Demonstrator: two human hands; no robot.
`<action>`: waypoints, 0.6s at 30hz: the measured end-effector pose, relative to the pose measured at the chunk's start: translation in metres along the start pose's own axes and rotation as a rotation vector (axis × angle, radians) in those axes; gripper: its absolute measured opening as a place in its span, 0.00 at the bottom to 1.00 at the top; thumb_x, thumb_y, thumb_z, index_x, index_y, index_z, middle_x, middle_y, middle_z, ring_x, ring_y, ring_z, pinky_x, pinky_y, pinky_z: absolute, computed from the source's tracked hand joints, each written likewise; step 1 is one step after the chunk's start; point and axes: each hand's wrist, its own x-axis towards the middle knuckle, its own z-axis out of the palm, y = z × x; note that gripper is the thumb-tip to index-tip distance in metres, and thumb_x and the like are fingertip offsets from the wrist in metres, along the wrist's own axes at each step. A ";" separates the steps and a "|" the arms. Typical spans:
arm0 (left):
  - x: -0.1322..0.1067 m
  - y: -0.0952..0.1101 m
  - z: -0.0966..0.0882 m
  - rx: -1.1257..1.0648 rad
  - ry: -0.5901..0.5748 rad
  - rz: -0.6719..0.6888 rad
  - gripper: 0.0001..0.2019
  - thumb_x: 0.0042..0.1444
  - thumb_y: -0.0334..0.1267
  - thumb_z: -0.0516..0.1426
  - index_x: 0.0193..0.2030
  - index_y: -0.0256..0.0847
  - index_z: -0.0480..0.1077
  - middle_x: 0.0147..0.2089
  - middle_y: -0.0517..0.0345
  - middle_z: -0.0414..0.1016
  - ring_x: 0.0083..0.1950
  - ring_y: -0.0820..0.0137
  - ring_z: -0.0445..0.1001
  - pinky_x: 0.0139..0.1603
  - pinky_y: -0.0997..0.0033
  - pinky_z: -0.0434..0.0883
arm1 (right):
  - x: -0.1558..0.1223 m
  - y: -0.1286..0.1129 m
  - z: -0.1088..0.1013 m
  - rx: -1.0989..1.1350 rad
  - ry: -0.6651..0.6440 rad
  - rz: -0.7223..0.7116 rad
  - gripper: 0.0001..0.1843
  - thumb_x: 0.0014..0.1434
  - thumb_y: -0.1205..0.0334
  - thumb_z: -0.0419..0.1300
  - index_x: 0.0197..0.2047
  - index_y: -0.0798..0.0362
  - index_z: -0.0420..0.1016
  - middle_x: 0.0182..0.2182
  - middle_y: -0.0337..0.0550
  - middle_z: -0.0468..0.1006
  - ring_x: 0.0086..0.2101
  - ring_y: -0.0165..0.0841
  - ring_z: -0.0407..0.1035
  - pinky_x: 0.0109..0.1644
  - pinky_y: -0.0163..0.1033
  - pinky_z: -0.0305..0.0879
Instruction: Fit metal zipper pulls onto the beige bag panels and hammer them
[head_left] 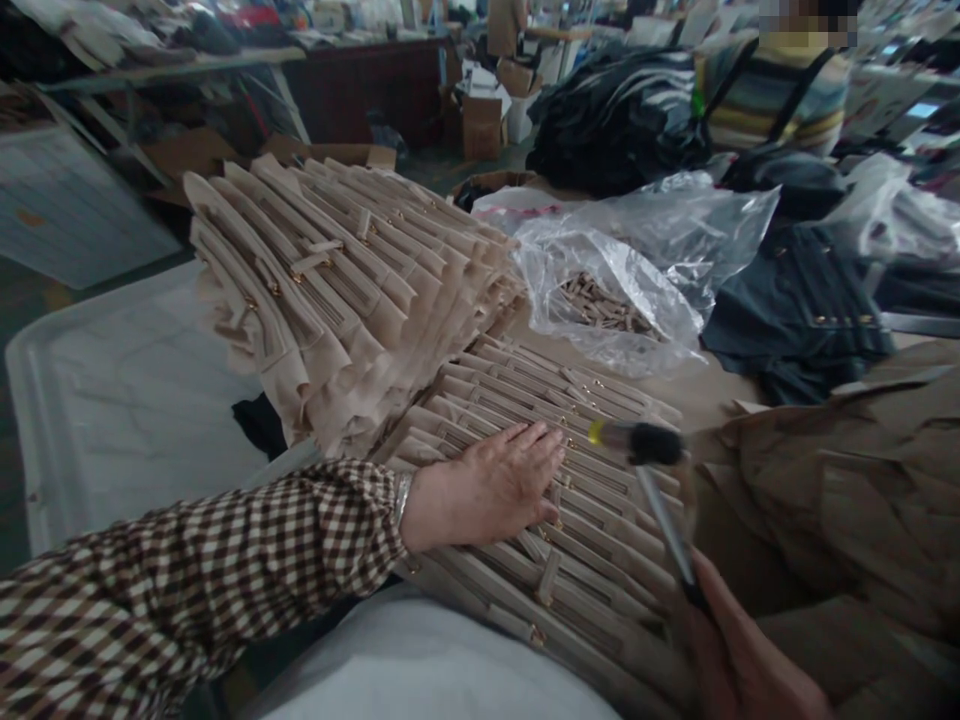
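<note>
Small strips (607,308) being held in the clear bag (649,265) | before it, fabric panels (600,515) being pressed under flat left hand (487,485) | hammer (652,443) being gripped by right hand (742,640)

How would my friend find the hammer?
Find the clear bag of small brown strips. Nearer you, over a row of beige fabric pieces, is a hammer with a silvery shaft. Unlike those beige pieces, it has a black-and-yellow head.

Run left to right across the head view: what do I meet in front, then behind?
In front: checked sleeve → left hand → hammer → right hand. Behind: tan stack → clear bag → dark cloth.
</note>
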 end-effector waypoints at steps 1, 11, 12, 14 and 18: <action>0.000 0.000 0.001 -0.018 0.004 -0.015 0.32 0.68 0.52 0.50 0.67 0.25 0.60 0.70 0.40 0.61 0.72 0.56 0.59 0.70 0.60 0.58 | 0.004 0.002 0.002 0.034 -0.057 -0.022 0.23 0.67 0.59 0.50 0.62 0.51 0.71 0.51 0.45 0.80 0.44 0.36 0.79 0.46 0.32 0.77; -0.001 -0.002 0.001 -0.073 -0.034 -0.015 0.31 0.69 0.50 0.47 0.69 0.25 0.57 0.73 0.40 0.56 0.73 0.56 0.55 0.72 0.58 0.56 | -0.011 0.008 -0.006 0.056 -0.024 0.019 0.23 0.68 0.57 0.50 0.63 0.51 0.70 0.50 0.46 0.81 0.45 0.38 0.79 0.47 0.33 0.76; -0.001 -0.002 0.002 -0.086 -0.041 -0.025 0.32 0.69 0.50 0.47 0.70 0.25 0.56 0.73 0.40 0.56 0.74 0.56 0.55 0.72 0.59 0.56 | -0.010 0.006 -0.005 0.059 -0.057 -0.011 0.23 0.68 0.57 0.50 0.63 0.51 0.70 0.50 0.46 0.81 0.44 0.37 0.79 0.46 0.31 0.76; -0.001 -0.002 0.003 -0.119 -0.050 -0.045 0.32 0.69 0.50 0.48 0.70 0.25 0.54 0.73 0.40 0.56 0.74 0.56 0.55 0.73 0.60 0.56 | -0.006 0.005 -0.001 0.054 -0.138 -0.063 0.22 0.69 0.59 0.49 0.63 0.52 0.69 0.49 0.45 0.81 0.43 0.35 0.79 0.42 0.29 0.76; 0.002 -0.004 -0.006 -0.162 -0.110 -0.055 0.33 0.68 0.51 0.50 0.70 0.25 0.54 0.73 0.40 0.55 0.74 0.56 0.53 0.73 0.60 0.55 | -0.001 0.011 -0.003 0.003 -0.122 -0.056 0.23 0.69 0.57 0.50 0.64 0.52 0.68 0.45 0.44 0.83 0.36 0.35 0.81 0.37 0.29 0.77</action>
